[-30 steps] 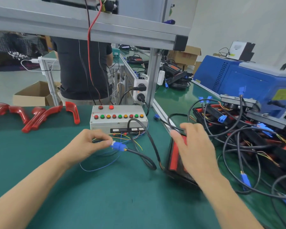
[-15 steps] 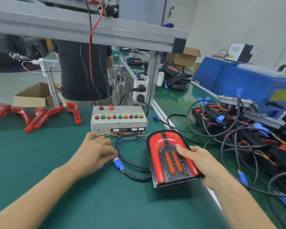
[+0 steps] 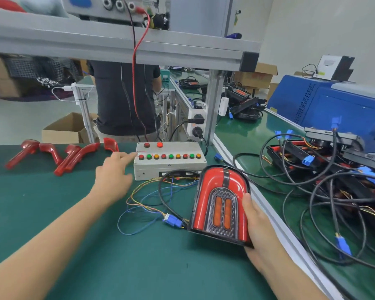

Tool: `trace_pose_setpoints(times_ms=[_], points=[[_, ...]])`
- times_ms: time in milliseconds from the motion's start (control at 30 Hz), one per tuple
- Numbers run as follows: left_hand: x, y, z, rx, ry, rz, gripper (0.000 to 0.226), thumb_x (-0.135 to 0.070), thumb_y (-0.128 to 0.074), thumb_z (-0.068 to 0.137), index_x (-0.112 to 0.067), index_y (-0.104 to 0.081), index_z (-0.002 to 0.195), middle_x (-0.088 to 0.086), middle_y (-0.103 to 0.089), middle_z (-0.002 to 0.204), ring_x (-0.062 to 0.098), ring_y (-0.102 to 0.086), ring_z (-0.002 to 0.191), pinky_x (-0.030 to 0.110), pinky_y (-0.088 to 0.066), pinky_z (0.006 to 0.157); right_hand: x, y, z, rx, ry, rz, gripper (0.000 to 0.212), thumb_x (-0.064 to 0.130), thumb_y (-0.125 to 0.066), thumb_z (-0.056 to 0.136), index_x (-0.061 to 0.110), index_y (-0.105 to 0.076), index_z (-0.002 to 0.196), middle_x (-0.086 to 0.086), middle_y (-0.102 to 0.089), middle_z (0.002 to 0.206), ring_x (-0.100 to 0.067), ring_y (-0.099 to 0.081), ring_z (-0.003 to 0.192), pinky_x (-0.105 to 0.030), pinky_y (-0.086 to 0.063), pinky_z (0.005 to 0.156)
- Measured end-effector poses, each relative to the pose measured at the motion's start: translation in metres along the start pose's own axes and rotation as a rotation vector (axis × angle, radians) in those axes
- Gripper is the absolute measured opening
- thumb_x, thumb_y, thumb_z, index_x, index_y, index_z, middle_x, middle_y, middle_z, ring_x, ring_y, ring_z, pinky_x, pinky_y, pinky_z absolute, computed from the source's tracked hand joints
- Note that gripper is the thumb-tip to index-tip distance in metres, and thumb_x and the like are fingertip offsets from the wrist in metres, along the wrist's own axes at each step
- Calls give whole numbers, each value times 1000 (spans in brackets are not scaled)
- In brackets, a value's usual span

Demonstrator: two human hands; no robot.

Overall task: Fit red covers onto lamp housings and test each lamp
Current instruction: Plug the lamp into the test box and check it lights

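Fingers of our left hand (image 3: 114, 176) are loose, the forefinger stretched toward the leftmost red button on the test box (image 3: 170, 162), which lies just ahead and to the right. Our right hand (image 3: 261, 226) grips the lamp (image 3: 221, 204) upright on the counter (image 3: 52, 213), long axis pointing away.
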State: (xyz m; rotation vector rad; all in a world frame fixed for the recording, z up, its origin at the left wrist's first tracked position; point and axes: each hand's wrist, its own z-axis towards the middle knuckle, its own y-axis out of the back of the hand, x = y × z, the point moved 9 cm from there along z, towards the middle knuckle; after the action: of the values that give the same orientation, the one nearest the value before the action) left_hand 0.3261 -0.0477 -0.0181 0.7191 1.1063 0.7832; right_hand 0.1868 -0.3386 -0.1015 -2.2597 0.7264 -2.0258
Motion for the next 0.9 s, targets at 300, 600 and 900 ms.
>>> trace_pose_setpoints(times_ms=[300,600,900], points=[[-10,-24,18,-33,-77,523,65,-17,-54,81,-30,-36,142,0,-44,135,23,-42,120,40,-23,102,-5,-1,-3,11,-47,88,64,62,-44,79,22,-59,127,-5,-72,114,-21,-70,104,-32,-60,71],[-4,-16,34,-65,16,447,51,-12,-56,83,-34,-57,129,1,-51,127,25,-39,118,40,-20,101,-1,-2,-11,5,-22,103,62,60,-44,79,22,-58,126,-5,-71,115,-24,-69,105,-49,-54,91],[-34,-16,19,-124,-1,579,48,-20,-55,82,-30,-56,128,2,-38,142,26,-20,133,50,-9,111,-7,3,-6,8,-46,155,63,58,-44,78,22,-58,127,-4,-73,112,-21,-70,102,-34,-60,72]])
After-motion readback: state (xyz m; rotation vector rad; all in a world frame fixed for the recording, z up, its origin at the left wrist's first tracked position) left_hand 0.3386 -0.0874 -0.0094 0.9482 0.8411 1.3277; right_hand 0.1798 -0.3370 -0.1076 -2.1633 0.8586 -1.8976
